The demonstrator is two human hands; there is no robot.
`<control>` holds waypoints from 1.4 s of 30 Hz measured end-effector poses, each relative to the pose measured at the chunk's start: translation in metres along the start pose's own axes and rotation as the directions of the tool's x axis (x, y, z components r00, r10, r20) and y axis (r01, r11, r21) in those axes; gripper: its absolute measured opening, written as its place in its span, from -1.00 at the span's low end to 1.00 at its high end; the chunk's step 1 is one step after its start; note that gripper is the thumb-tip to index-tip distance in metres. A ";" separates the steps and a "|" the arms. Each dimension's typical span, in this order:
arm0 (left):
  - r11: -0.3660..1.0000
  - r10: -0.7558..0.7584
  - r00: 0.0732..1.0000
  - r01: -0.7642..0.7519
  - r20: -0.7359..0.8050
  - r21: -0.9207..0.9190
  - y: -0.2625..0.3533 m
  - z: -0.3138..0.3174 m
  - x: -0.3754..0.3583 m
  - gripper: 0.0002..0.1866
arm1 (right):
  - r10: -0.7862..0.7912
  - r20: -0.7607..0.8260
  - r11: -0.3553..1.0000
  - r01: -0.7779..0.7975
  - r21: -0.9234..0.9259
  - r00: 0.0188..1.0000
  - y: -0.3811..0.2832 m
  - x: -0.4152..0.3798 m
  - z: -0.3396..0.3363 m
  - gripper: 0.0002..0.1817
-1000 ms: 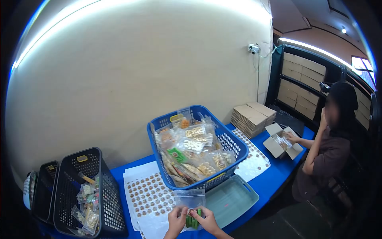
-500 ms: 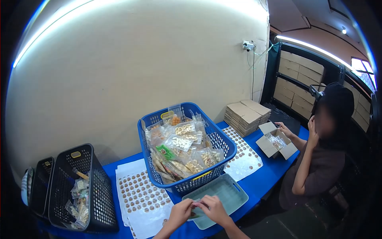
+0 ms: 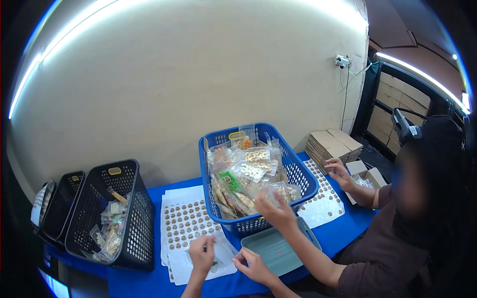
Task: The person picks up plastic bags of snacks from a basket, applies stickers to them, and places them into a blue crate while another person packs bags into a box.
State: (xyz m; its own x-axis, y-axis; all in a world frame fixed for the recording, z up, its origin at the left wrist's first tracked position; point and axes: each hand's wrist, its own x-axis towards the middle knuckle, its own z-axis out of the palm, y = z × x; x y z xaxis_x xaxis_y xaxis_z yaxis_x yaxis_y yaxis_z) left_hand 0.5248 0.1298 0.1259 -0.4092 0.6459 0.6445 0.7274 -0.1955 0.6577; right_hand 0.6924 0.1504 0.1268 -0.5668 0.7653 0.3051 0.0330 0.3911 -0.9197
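My left hand [image 3: 201, 254] is closed, its fingers curled over the white sheets at the front; what it holds, if anything, I cannot make out. My right hand [image 3: 254, 267] is beside it with thumb and fingers drawn together, and anything in that pinch is too small to name. Under and between the hands lies a pale, partly see-through sheet [image 3: 226, 251] with a small greenish spot near my left fingers. The sticker sheet [image 3: 186, 223], with rows of round brown labels, lies just behind. Right of my hands stands a shallow translucent green tray [image 3: 271, 251].
A blue basket [image 3: 226, 224] is piled with clear snack packets [image 3: 250, 170]. Dark baskets [image 3: 141, 218] stand left, one containing packets. A co-worker's hand [image 3: 276, 211] reaches over the blue basket's front; the other [image 3: 340, 174] is raised near stacked cardboard [image 3: 330, 146] and an open box [image 3: 375, 176].
My hands have separated and shifted left from the tray to the sheets. The co-worker has leaned in, one arm now across the tray toward the blue basket. The view has turned left.
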 end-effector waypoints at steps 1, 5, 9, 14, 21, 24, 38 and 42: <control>0.995 -0.094 0.982 0.098 -0.164 0.016 -0.009 -0.005 0.003 -0.81 | 0.004 0.077 1.000 -0.003 -0.005 0.997 0.009 -0.002 0.001 -0.82; 0.919 -0.373 0.922 0.351 -0.107 -0.181 -0.040 -0.060 0.033 -0.70 | 0.080 0.091 0.996 -0.076 -0.046 0.993 0.020 -0.010 -0.004 -0.86; 0.917 -0.289 0.951 0.308 0.110 -0.254 -0.056 -0.052 0.005 -0.71 | -0.024 -0.030 0.991 0.019 -0.130 0.999 -0.003 0.005 0.003 -0.72; 0.644 -0.413 0.635 0.710 0.652 -0.284 -0.067 -0.030 -0.048 -0.72 | -0.200 0.169 0.881 0.252 -0.400 0.965 -0.031 0.010 0.036 -0.55; 0.794 -0.204 0.745 0.505 0.635 -0.337 -0.071 -0.076 -0.022 -0.71 | -0.150 0.271 0.927 0.230 -0.295 0.951 -0.021 0.021 0.068 -0.88; 0.909 -0.090 0.790 0.314 0.606 -0.275 -0.055 -0.112 -0.014 -0.74 | -0.099 0.218 0.926 0.170 -0.336 0.971 -0.025 0.019 0.079 -0.81; 0.977 -0.117 0.986 0.136 0.120 -0.163 -0.093 -0.150 -0.014 -0.89 | -0.012 -0.043 0.929 -0.004 -0.369 0.999 -0.047 0.028 0.196 -0.73; 0.963 -0.186 0.981 0.195 0.061 -0.187 -0.098 -0.174 -0.013 -0.87 | -0.005 0.008 0.947 0.007 -0.320 1.000 -0.056 0.025 0.214 -0.73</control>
State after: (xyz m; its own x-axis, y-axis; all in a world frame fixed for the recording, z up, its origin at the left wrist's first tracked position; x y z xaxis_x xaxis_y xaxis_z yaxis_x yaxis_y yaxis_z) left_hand 0.3630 0.0119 0.1212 -0.5032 0.7148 0.4857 0.5179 -0.2005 0.8316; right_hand 0.5004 0.0385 0.1336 -0.5737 0.7591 0.3076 0.2907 0.5398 -0.7900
